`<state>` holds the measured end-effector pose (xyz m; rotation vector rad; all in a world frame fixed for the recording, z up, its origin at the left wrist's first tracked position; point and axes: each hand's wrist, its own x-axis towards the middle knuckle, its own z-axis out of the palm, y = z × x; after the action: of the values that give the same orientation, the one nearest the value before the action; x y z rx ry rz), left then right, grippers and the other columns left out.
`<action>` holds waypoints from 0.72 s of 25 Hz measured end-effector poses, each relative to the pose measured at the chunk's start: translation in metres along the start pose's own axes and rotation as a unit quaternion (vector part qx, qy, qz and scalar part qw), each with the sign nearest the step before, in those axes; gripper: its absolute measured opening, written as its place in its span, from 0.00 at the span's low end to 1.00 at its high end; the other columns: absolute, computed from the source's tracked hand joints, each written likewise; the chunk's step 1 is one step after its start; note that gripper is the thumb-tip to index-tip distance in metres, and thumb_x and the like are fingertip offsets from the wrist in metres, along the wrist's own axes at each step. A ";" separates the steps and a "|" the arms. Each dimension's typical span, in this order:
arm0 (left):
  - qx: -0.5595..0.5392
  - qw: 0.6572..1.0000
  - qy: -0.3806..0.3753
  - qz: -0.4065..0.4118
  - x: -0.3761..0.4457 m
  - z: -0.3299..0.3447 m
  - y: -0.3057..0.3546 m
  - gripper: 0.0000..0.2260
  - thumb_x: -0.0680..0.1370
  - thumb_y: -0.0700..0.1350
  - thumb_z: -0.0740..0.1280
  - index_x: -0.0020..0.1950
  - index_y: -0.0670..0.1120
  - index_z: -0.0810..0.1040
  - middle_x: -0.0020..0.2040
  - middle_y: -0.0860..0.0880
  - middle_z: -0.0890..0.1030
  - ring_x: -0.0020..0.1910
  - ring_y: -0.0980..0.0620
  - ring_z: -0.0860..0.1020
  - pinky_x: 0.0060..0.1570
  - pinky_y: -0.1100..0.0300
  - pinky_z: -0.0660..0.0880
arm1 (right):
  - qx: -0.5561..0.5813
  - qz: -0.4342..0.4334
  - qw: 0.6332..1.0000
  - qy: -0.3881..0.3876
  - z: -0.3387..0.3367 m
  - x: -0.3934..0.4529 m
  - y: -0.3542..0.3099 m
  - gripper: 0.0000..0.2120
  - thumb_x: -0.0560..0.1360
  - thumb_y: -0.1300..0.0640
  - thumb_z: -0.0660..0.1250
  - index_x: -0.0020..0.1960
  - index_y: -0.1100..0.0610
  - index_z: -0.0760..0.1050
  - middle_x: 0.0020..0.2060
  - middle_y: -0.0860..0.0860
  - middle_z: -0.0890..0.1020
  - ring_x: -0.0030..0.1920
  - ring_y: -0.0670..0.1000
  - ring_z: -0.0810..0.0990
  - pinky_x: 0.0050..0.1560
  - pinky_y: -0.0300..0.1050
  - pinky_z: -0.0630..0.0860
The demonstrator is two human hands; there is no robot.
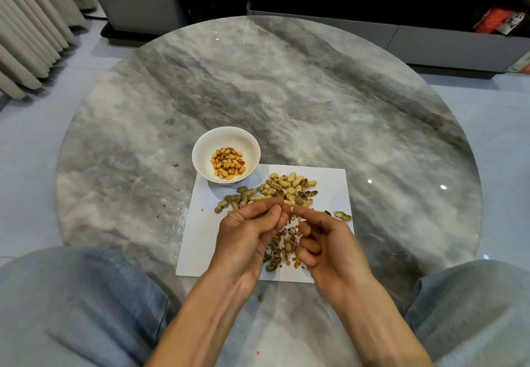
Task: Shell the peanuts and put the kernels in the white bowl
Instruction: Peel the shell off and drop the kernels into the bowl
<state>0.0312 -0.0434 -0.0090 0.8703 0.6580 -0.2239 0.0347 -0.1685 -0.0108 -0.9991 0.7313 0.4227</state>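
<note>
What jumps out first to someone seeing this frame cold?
Both hands meet at centre: the left hand and right hand pinch one peanut between their fingertips, above a litter of broken shells on the white paper sheet. Beyond them lies a heap of unshelled peanuts, and the white bowl of kernels stands at the sheet's far-left corner.

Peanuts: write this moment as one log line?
step: shelling | both hands pinch peanut | white bowl: kernels inside | pile remains
</note>
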 end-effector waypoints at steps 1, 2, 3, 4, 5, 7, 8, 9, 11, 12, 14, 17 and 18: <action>0.008 1.000 0.005 0.003 0.000 0.000 0.000 0.07 0.74 0.28 0.67 0.46 0.37 0.83 0.41 0.41 0.85 0.40 0.52 0.85 0.42 0.66 0.81 | -0.059 -0.042 0.997 -0.007 0.002 -0.004 0.001 0.09 0.77 0.64 0.63 0.52 0.63 0.81 0.28 0.50 0.71 0.23 0.44 0.60 0.22 0.37 0.56; 0.012 1.000 0.012 0.004 0.000 0.000 0.000 0.07 0.74 0.29 0.68 0.47 0.37 0.83 0.40 0.42 0.85 0.38 0.53 0.84 0.40 0.67 0.81 | -0.118 -0.087 0.989 -0.010 0.004 -0.009 0.002 0.09 0.77 0.65 0.64 0.50 0.62 0.83 0.28 0.49 0.73 0.23 0.43 0.63 0.23 0.35 0.59; 0.008 1.000 0.018 0.003 0.001 0.000 -0.001 0.07 0.75 0.29 0.68 0.47 0.37 0.83 0.39 0.43 0.85 0.36 0.54 0.82 0.39 0.67 0.80 | -0.165 -0.125 0.978 -0.009 0.005 -0.011 0.004 0.09 0.77 0.66 0.65 0.49 0.60 0.83 0.28 0.47 0.76 0.23 0.42 0.67 0.24 0.33 0.62; -0.003 1.000 0.023 0.000 0.000 0.000 0.000 0.07 0.75 0.30 0.68 0.48 0.37 0.83 0.38 0.44 0.84 0.35 0.55 0.81 0.37 0.68 0.79 | -0.196 -0.152 0.969 -0.006 0.006 -0.012 0.005 0.09 0.77 0.66 0.65 0.47 0.58 0.84 0.29 0.46 0.79 0.25 0.40 0.71 0.26 0.31 0.65; -0.017 0.999 0.026 -0.005 0.001 -0.001 0.000 0.06 0.76 0.31 0.67 0.49 0.37 0.83 0.37 0.45 0.83 0.34 0.55 0.80 0.35 0.68 0.78 | -0.215 -0.169 0.962 -0.001 0.007 -0.012 0.005 0.10 0.76 0.66 0.66 0.45 0.55 0.84 0.32 0.45 0.81 0.28 0.39 0.74 0.29 0.31 0.68; -0.047 0.998 0.030 -0.017 0.002 -0.001 0.000 0.06 0.77 0.35 0.67 0.52 0.37 0.83 0.36 0.46 0.81 0.33 0.56 0.77 0.33 0.68 0.77 | -0.240 -0.188 0.952 0.010 0.006 -0.011 0.007 0.11 0.76 0.64 0.68 0.44 0.51 0.84 0.36 0.45 0.84 0.35 0.41 0.77 0.36 0.35 0.71; -0.060 0.997 0.032 -0.024 0.003 -0.001 0.001 0.07 0.78 0.37 0.68 0.52 0.37 0.82 0.36 0.46 0.81 0.32 0.57 0.78 0.33 0.68 0.77 | -0.248 -0.193 0.949 0.015 0.006 -0.010 0.008 0.10 0.76 0.64 0.68 0.44 0.50 0.84 0.37 0.47 0.84 0.36 0.43 0.77 0.36 0.37 0.71; -0.073 0.996 0.033 -0.034 0.003 -0.001 0.002 0.07 0.78 0.38 0.68 0.53 0.37 0.82 0.38 0.46 0.82 0.33 0.57 0.79 0.34 0.68 0.78 | -0.253 -0.196 0.947 0.019 0.005 -0.010 0.008 0.10 0.76 0.64 0.68 0.44 0.50 0.83 0.36 0.48 0.83 0.35 0.44 0.76 0.35 0.38 0.71; -0.106 0.992 0.029 -0.065 0.003 -0.001 0.003 0.08 0.79 0.36 0.65 0.55 0.36 0.80 0.45 0.42 0.86 0.39 0.53 0.84 0.41 0.65 0.82 | -0.264 -0.217 0.939 0.030 0.003 -0.010 0.007 0.09 0.76 0.63 0.68 0.44 0.50 0.83 0.34 0.50 0.79 0.33 0.46 0.74 0.30 0.39 0.71; -0.128 0.988 0.024 -0.082 0.001 0.000 0.004 0.09 0.80 0.35 0.63 0.57 0.34 0.79 0.49 0.39 0.85 0.44 0.49 0.86 0.46 0.61 0.83 | -0.277 -0.239 0.930 0.033 0.001 -0.011 0.005 0.09 0.76 0.62 0.69 0.45 0.49 0.83 0.32 0.48 0.78 0.32 0.47 0.73 0.29 0.42 0.71; -0.162 0.981 0.007 -0.105 -0.002 0.000 0.008 0.13 0.82 0.40 0.62 0.60 0.32 0.77 0.53 0.35 0.84 0.52 0.42 0.85 0.52 0.54 0.81 | -0.338 -0.301 0.891 0.031 -0.002 -0.012 0.003 0.09 0.76 0.60 0.70 0.47 0.46 0.82 0.31 0.44 0.78 0.29 0.44 0.71 0.30 0.46 0.73; -0.161 0.980 -0.018 -0.117 -0.005 0.000 0.010 0.22 0.83 0.51 0.60 0.63 0.33 0.76 0.57 0.35 0.83 0.58 0.41 0.82 0.56 0.51 0.80 | -0.464 -0.411 0.785 0.010 0.001 -0.012 0.008 0.08 0.73 0.58 0.73 0.50 0.46 0.83 0.36 0.41 0.81 0.35 0.42 0.78 0.38 0.37 0.74; -0.156 0.980 -0.025 -0.119 -0.005 0.001 0.011 0.24 0.83 0.53 0.59 0.63 0.33 0.76 0.58 0.36 0.83 0.59 0.41 0.81 0.58 0.50 0.79 | -0.496 -0.438 0.749 0.006 0.003 -0.010 0.013 0.08 0.72 0.56 0.73 0.50 0.48 0.84 0.39 0.41 0.83 0.39 0.43 0.80 0.41 0.37 0.75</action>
<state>0.0321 -0.0375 0.0016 0.4834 0.7270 -0.3465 0.0214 -0.1593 -0.0102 -2.2082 -0.1025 -0.0846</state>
